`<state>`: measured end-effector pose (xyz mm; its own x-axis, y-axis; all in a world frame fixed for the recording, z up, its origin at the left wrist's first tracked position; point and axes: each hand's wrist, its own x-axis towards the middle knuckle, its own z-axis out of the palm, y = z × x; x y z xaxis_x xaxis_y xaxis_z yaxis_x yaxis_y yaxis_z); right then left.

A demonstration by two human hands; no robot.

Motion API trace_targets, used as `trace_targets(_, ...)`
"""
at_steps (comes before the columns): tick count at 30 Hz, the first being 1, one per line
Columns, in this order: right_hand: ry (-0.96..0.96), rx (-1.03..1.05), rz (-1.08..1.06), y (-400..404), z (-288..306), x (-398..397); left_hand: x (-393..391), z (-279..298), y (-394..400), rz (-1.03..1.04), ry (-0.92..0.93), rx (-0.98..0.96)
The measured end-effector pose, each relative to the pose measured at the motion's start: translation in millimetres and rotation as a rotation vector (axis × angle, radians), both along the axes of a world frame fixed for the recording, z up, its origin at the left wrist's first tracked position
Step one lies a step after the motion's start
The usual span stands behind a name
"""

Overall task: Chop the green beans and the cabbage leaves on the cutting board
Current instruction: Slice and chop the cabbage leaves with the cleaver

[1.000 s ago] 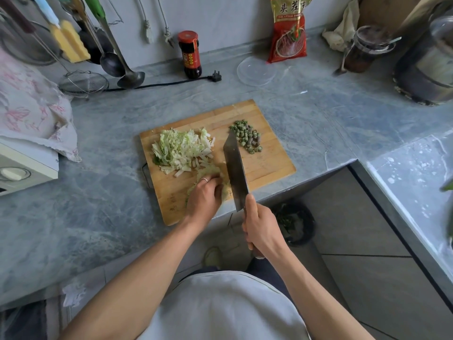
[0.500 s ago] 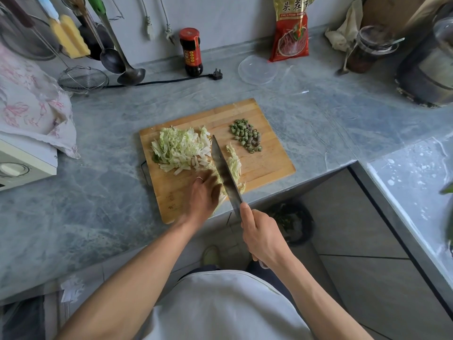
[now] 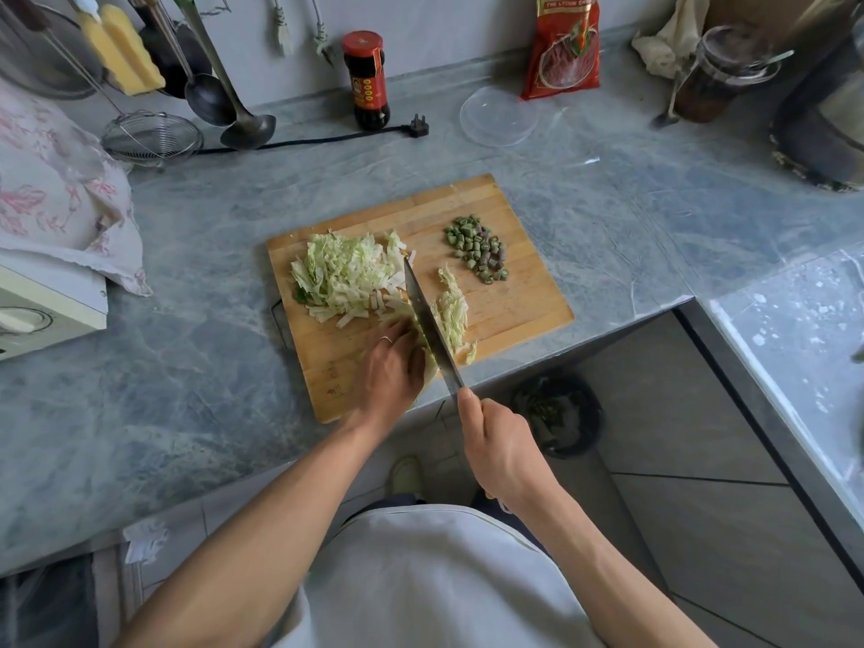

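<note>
The cutting board [image 3: 514, 254] lay at mid-frame on the grey desk [image 3: 187, 254], its long axis slanting from lower left to upper right. On it the chopped green beans [image 3: 477, 249] sat in a small heap toward the upper right, well apart from the shredded cabbage pile [image 3: 348, 273] at the board's left. The uncut cabbage leaf [image 3: 452, 311] lay between them, running up and down the frame. The knife [image 3: 428, 320] crossed that leaf lengthwise, tip toward the pile, handle toward the lower right. The right hand [image 3: 502, 453] gripped the handle with curled fingers, off the board's near edge. The left hand [image 3: 390, 367] pressed the leaf's near end just left of the blade, fingers bent; its fingers [image 3: 397, 334] almost touched the steel. Likely the next cut fell just beside those knuckles
</note>
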<state>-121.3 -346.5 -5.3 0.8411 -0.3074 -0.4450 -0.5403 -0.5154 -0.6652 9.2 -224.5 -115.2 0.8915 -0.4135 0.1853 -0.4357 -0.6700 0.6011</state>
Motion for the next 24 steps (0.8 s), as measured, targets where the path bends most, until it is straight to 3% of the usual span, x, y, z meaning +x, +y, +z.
trace_targets(24, -0.013, 0.014, -0.051, 13, -6, 12, 0, 4, 2, 0.002, 0.007, 0.022)
